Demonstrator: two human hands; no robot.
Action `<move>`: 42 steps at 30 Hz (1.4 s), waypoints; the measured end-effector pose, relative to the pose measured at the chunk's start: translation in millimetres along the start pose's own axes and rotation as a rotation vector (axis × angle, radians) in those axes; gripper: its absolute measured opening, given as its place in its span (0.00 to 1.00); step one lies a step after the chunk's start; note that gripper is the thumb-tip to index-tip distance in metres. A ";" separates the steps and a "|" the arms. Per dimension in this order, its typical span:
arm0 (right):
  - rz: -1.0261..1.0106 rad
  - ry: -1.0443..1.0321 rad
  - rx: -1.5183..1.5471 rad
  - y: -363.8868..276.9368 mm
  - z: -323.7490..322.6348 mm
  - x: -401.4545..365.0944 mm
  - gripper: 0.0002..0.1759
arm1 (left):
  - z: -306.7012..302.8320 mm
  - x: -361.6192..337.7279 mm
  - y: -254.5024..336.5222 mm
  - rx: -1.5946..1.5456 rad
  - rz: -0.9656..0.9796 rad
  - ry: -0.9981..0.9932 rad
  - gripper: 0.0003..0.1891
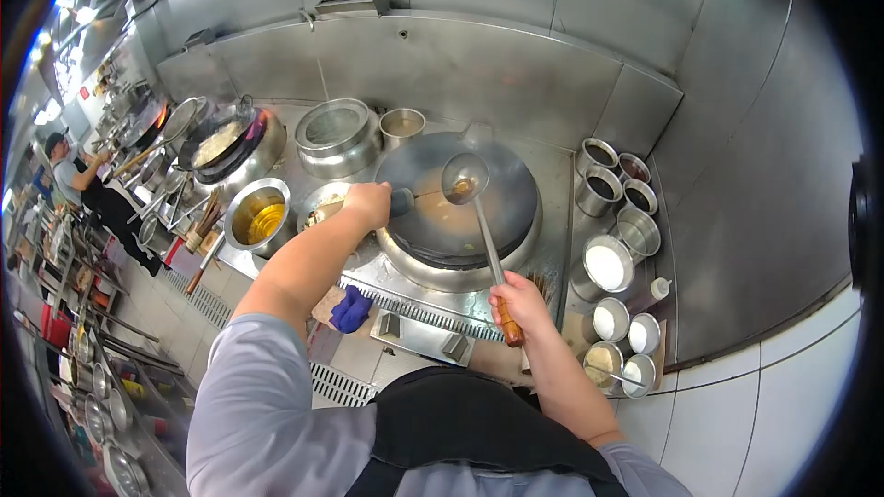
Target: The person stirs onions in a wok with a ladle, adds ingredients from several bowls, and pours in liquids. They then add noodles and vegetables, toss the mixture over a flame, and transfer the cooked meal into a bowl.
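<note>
My left hand [370,205] is closed at the left rim of the wok [502,221], around a dark grey rounded object [402,202] whose kind I cannot make out. A thin brownish line runs from that object toward the ladle bowl. My right hand [521,302] grips the wooden handle of a long metal ladle [488,235]. The ladle's bowl is over the wok's far half, with a little brown stuff in it. Brownish liquid or residue shows on the wok's bottom. The wok sits on a round steel burner ring [419,267].
Left of the wok stand a pot of yellow oil [262,219], a lidded steel pot [337,133] and another wok [219,143]. Containers of dark liquids and white powders [606,267] line the right side. A purple cloth [351,309] lies at the front edge. Another person [83,184] works far left.
</note>
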State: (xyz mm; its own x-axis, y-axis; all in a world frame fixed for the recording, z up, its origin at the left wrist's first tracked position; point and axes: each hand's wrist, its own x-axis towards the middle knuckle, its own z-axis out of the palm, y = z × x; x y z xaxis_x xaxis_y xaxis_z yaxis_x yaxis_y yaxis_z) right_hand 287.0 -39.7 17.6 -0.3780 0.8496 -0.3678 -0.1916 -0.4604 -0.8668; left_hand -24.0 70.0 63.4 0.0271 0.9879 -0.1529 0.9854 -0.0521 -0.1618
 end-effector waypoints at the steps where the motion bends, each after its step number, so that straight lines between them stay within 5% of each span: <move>1: 0.000 -0.005 -0.009 -1.5 -1.3 2.5 0.05 | 1.5 0.6 -3.0 -0.003 -0.004 0.007 0.25; 13: 0.003 -0.017 -0.016 -19.4 -20.7 34.2 0.07 | -22.7 -14.0 -0.9 -0.052 -0.144 -0.049 0.27; 16: -0.059 0.020 -0.337 -12.1 -34.3 52.1 0.16 | -29.7 -15.5 4.4 -0.290 -0.218 0.006 0.34; 18: -0.294 0.389 -0.907 5.3 -37.2 66.5 0.23 | -24.0 -9.0 11.0 -0.551 -0.244 0.185 0.41; 20: -0.203 0.372 -0.886 9.9 -34.6 74.7 0.23 | -32.4 -2.4 32.3 -0.656 -0.181 0.264 0.41; 23: 0.059 0.113 -0.572 -16.9 -32.1 61.5 0.20 | -70.5 -6.1 93.2 -0.846 -0.031 0.322 0.40; 25: -0.091 0.027 -0.740 -24.1 -47.9 40.7 0.23 | -86.5 4.3 145.9 -1.068 0.140 0.435 0.39; 29: -0.205 0.122 -1.190 -10.1 -95.0 -3.0 0.32 | -106.2 22.3 256.5 -1.394 0.440 0.272 0.39; 38: -0.014 0.066 -1.207 2.1 -155.9 -68.9 0.35 | -97.7 64.3 501.5 -1.416 0.855 0.232 0.37; 42: -0.075 0.002 -1.196 11.6 -162.6 -80.5 0.33 | -69.8 84.5 568.6 -1.364 0.802 0.188 0.36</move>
State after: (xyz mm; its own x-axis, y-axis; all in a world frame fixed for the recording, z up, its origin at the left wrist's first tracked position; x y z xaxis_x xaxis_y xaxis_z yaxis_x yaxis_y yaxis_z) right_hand 462.4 -71.6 -17.6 -0.4002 0.8652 -0.3022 0.7508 0.1204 -0.6495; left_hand 550.3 134.0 26.6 0.5073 0.7789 0.3687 0.1088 -0.4823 0.8692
